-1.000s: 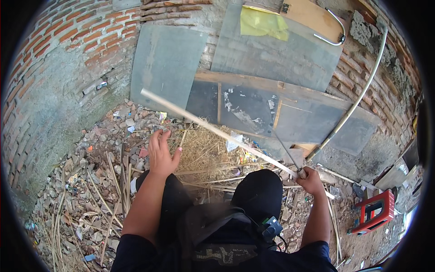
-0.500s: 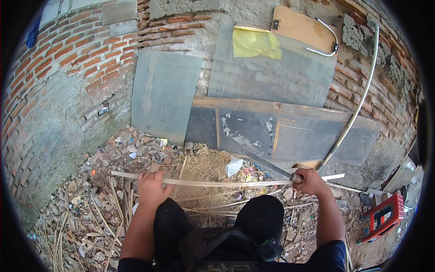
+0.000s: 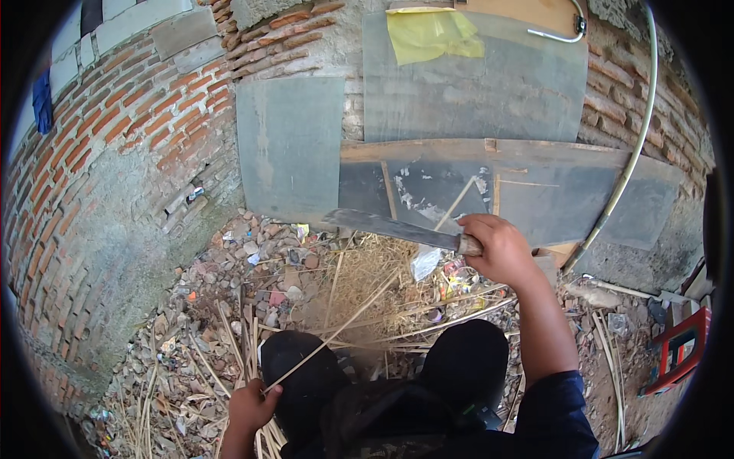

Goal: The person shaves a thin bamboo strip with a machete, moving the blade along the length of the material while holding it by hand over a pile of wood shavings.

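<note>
My right hand [image 3: 497, 249] is closed round the wooden handle of a machete [image 3: 394, 228], raised in front of me with its long dark blade pointing left. Low at the left, beside my knee, my left hand [image 3: 251, 409] grips the near end of a thin pale wooden strip [image 3: 329, 340], bamboo by its look. The strip slants up to the right toward the blade, and a pale length shows beyond the blade against the dark board. Whether blade and strip touch, I cannot tell. My fingers hide the strip's near end.
Rubble [image 3: 206, 298] covers the ground, with straw shavings [image 3: 367, 283] between my knees and more loose strips [image 3: 145, 398] at the left. Grey boards [image 3: 290, 145] lean on the brick wall. A long pole [image 3: 642, 130] and a red stool [image 3: 679, 352] stand at the right.
My left hand has moved down and back toward me, my right hand up with the machete. The strip, level before, now slants up to the right; the blade now points more to the left.
</note>
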`<state>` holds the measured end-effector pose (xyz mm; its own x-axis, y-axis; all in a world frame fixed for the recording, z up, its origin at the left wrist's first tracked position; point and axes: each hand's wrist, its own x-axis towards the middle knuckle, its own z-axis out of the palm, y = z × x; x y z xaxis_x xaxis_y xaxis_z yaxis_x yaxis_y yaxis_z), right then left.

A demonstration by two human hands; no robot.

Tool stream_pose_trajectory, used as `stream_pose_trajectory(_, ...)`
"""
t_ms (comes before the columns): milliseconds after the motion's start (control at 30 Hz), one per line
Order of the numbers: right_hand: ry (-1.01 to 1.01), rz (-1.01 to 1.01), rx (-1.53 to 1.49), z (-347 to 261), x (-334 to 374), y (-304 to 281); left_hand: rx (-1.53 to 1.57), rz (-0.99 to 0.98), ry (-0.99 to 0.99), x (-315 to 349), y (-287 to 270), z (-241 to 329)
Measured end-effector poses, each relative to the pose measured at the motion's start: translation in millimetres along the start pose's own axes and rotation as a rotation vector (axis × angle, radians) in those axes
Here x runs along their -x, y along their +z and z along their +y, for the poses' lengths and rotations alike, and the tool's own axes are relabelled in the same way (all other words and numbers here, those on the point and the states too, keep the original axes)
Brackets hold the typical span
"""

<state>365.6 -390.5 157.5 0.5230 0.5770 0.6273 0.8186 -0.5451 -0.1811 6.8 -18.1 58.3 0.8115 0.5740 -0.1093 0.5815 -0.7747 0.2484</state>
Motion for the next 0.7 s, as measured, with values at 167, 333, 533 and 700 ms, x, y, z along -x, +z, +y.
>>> stream_pose_trajectory(167,0.057,-0.269,-0.155,-29,-37,42,0.347,-0.064,-0.034,19,31,-13)
stream_pose_trajectory(333,0.110,-0.433,-0.301,-38,-30,102,0.376,-0.080,-0.007,30,39,-20)
stream_pose_trajectory(533,0.134,-0.625,-0.203,-38,-16,115,0.322,0.078,0.034,29,60,-21)
stream_pose_trajectory(700,0.051,-0.742,-0.127,-66,-17,111,0.199,0.094,0.060,23,53,-14)
